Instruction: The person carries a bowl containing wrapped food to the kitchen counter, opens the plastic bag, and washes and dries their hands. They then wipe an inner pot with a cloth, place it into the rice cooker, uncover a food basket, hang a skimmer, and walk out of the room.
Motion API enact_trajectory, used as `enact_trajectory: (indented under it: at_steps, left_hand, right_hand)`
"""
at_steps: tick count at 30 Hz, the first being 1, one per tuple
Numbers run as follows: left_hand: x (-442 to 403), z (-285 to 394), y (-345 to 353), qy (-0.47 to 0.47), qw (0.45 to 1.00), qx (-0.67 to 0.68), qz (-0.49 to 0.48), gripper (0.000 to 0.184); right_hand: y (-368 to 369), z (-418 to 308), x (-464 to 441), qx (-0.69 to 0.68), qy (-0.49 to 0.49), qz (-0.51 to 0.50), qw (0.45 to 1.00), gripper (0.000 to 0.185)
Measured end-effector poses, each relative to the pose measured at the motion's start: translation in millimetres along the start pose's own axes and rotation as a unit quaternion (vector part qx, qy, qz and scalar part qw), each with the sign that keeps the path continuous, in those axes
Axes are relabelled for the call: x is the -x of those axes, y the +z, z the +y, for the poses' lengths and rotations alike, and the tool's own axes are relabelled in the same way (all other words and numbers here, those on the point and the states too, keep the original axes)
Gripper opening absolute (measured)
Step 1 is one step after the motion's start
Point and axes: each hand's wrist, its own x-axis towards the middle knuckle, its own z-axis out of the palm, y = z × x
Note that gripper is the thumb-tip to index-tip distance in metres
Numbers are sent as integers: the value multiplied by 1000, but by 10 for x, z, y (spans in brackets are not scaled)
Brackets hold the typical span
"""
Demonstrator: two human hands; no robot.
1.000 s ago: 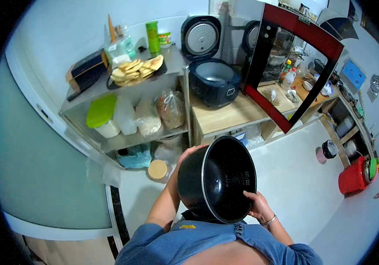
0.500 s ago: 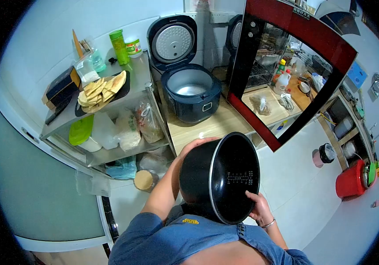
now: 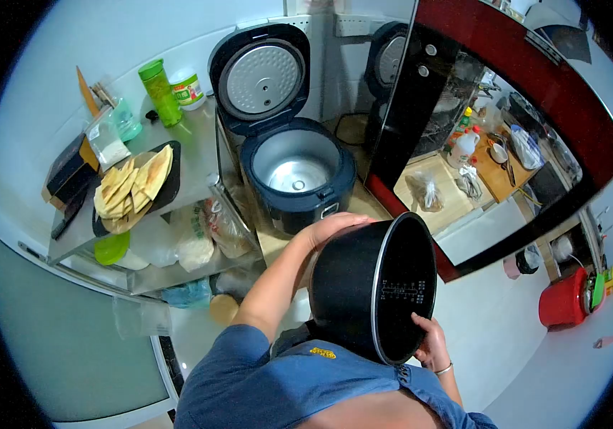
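A black inner pot (image 3: 346, 286) is tilted on its side in front of my body, its mouth facing right, with white level marks inside. My left hand (image 3: 339, 227) lies over its upper left side, fingers partly hidden behind it. My right hand (image 3: 430, 342) grips the lower right rim, thumb inside the mouth. Just beyond the pot stands a dark blue rice cooker (image 3: 296, 175) on a wooden counter, its lid (image 3: 262, 79) raised and its silver cavity bare.
At left, a metal shelf (image 3: 196, 154) holds a black tray of flat bread pieces (image 3: 135, 187), a green bottle (image 3: 160, 93) and a white-green jar (image 3: 187, 89). A red-framed glass-fronted cabinet (image 3: 506, 28) rises at right. A red bucket (image 3: 562, 300) stands on the floor.
The rice cooker, shelf and red-framed cabinet appear nearer and larger as the view moves toward them. The pot stays in both hands, its mouth turned slightly further right.
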Motion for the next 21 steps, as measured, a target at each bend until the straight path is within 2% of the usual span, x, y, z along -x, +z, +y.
enact_trajectory:
  at_steps: [1,3,5,7,10,11,12,13,14,18,19,21]
  left_hand:
    - [-64,70,-121,14,997,-78,-1,38]
    - [-189,196,-358,1,994,-95,56,28]
    - [-308,440,-702,-37,972,-202,114,23]
    - [-437,520,-1209,-53,953,-214,207,20]
    - [-575,411,-2136,-128,875,-355,304,21]
    - [-593,305,-2456,-146,837,-419,321,20]
    - [-624,116,-2840,-165,708,-645,237,19]
    - [-642,-29,-3143,-169,525,-823,136,19]
    - [-621,-62,-3283,-166,527,-823,132,19]
    - [-473,-297,-3568,-213,670,-625,338,18]
    - [-481,-298,-3596,-220,672,-622,335,18]
    - [-461,18,-3419,-355,725,-533,252,18]
  right_hand:
    - [69,-48,-85,1,1,2,1000,25]
    - [287,-160,-224,-49,-20,77,996,23]
    - [294,-245,-385,-26,-29,68,997,23]
    - [412,-375,-451,0,-52,51,997,22]
    - [466,-432,-599,5,-63,73,995,22]
    - [477,-463,-629,-6,-66,72,995,21]
    - [511,-486,-656,-8,-66,78,995,21]
    - [566,-506,-687,-22,-69,99,992,21]
    - [605,-533,-719,-37,-72,120,989,20]
    - [604,-620,-799,-25,-62,121,990,19]
    - [585,-635,-835,-22,-70,108,991,21]
    - [563,-667,-885,-20,-69,97,993,23]
